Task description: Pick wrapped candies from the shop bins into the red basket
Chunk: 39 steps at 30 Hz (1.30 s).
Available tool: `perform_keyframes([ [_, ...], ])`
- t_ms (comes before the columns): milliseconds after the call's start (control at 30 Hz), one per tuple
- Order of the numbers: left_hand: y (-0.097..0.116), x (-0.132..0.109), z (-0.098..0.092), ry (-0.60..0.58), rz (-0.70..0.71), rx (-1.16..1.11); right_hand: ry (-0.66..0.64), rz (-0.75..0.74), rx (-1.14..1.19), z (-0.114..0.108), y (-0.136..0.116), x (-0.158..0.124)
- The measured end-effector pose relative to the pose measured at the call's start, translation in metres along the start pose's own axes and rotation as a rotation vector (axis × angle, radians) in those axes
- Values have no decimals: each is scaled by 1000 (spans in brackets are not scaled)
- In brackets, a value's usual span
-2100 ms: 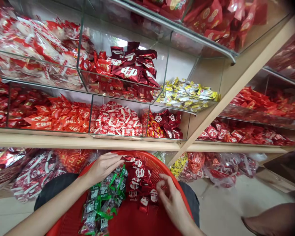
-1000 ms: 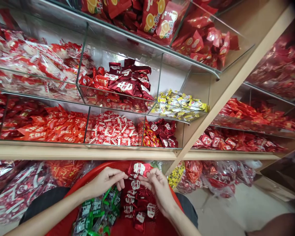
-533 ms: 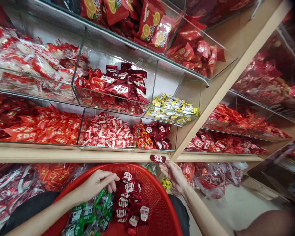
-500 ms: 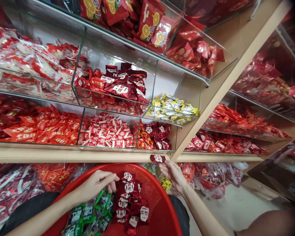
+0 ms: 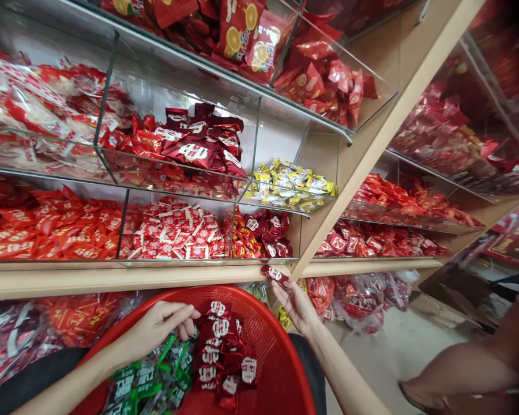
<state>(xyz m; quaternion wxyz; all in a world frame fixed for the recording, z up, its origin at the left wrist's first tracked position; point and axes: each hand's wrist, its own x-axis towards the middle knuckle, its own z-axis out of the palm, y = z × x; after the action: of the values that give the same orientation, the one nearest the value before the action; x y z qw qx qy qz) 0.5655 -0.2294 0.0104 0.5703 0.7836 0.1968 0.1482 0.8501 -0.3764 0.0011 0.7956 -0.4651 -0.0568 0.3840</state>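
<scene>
A red plastic basket [image 5: 281,357] rests on my lap below the shelves. It holds a strip of dark red candy packets [image 5: 225,351] and a bunch of green candy packets [image 5: 149,383]. My left hand [image 5: 158,325] lies on the basket with fingers curled at the top of the dark red strip. My right hand [image 5: 296,305] is raised past the basket rim and pinches one dark red candy packet [image 5: 274,272] at its fingertips, just below the wooden shelf edge [image 5: 134,279]. Right above it is a bin of matching dark red candies [image 5: 272,230].
Glass bins hold red-and-white candies [image 5: 177,230], orange-red candies [image 5: 47,227], yellow candies [image 5: 289,184] and large dark red packets [image 5: 199,147]. Bagged sweets [image 5: 363,294] lie on the floor under the shelf. Another person's arm [image 5: 467,369] reaches in at the lower right.
My right hand has left the basket with one dark red packet and lifted it toward the lower right bin. My left hand stayed on the strip. The view swung up and left.
</scene>
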Motion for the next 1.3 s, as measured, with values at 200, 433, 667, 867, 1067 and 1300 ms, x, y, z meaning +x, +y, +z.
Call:
perform_keyframes([
  [200, -1, 1, 1, -6, -11, 41, 21, -49, 149, 7, 12, -22],
  [433, -3, -1, 0, -12, -7, 46, 152, -149, 200, 32, 30, -11],
  [667, -3, 0, 0, -10, 4, 54, 175, 41, 87, 56, 44, -15],
  [867, -3, -2, -1, -7, 23, 28, 207, 106, 4, 77, 44, -13],
  [1067, -4, -1, 0, -10, 17, 17, 160, 157, -136, 77, 40, -6],
  [1300, -5, -1, 0, -11, 5, 3, 36, 281, -318, 61, 25, -2],
])
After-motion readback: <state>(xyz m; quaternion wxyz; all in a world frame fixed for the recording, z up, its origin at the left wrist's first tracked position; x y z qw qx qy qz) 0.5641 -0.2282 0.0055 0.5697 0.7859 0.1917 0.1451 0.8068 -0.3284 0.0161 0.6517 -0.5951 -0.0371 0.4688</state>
